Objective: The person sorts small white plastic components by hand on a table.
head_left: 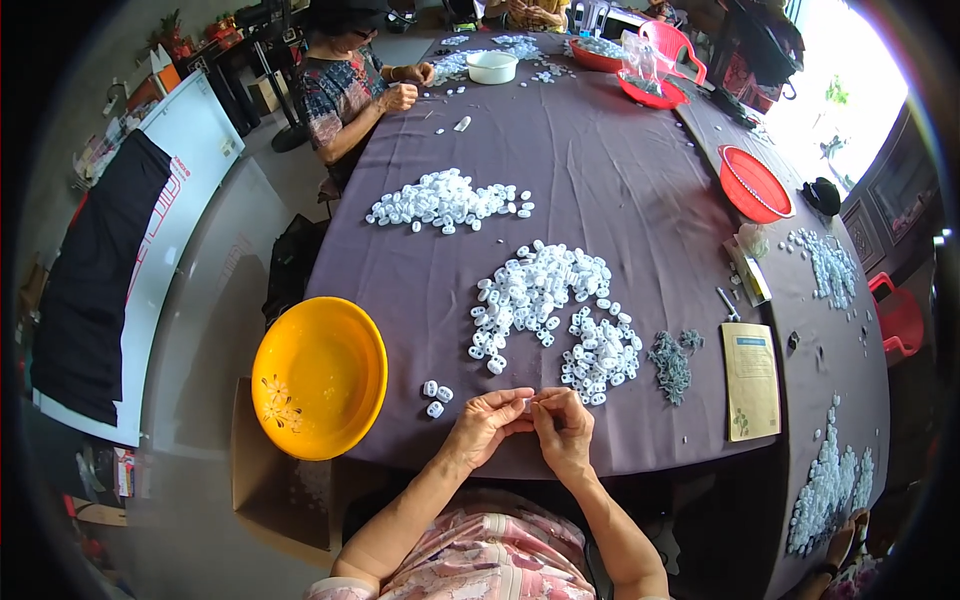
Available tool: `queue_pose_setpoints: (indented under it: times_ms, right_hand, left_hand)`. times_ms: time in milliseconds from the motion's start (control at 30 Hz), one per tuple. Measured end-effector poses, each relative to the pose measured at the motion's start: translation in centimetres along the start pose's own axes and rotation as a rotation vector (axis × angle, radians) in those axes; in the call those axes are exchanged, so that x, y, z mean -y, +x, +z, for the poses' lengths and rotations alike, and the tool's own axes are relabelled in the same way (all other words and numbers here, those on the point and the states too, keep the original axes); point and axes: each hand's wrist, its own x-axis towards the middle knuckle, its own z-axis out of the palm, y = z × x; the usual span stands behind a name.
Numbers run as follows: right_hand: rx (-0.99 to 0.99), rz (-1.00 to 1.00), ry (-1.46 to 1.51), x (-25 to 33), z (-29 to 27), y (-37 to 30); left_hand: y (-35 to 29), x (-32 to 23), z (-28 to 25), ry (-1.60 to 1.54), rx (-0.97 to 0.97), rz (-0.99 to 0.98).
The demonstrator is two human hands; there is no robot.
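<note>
My left hand [488,425] and right hand [564,430] meet at the table's near edge, fingertips pinched on a small white piece [527,405], mostly hidden. A box [243,440] low on my left has pale bits inside; the yellow bowl [322,365] overlapping it shows printed flowers within. Beyond my hands lie heaped beads [545,280]. Farther right sits a red basket [752,188]. At the far end, a white tub [492,74] stands near a red bowl [592,62] of greyish pieces.
</note>
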Motion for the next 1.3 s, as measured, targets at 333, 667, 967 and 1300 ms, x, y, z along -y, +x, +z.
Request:
queue_pose_setpoints:
  times_ms: [333,667,967,1300]
  right_hand:
    - [0.011,-0.047,-0.092,-0.14,-0.19,-0.05]
    - [0.003,-0.107,-0.154,-0.13,-0.05,-0.03]
    - [0.004,-0.048,-0.131,-0.10,-0.12,-0.08]
    - [0.003,-0.093,-0.149,-0.17,-0.05,-0.01]
  left_hand:
    - [0.12,0.19,-0.14,-0.053,0.021,0.022]
    - [0.13,0.32,-0.11,-0.047,-0.021,0.006]
    - [0.09,0.58,-0.08,-0.013,-0.063,0.024]
    - [0.16,0.84,-0.01,-0.037,-0.078,0.033]
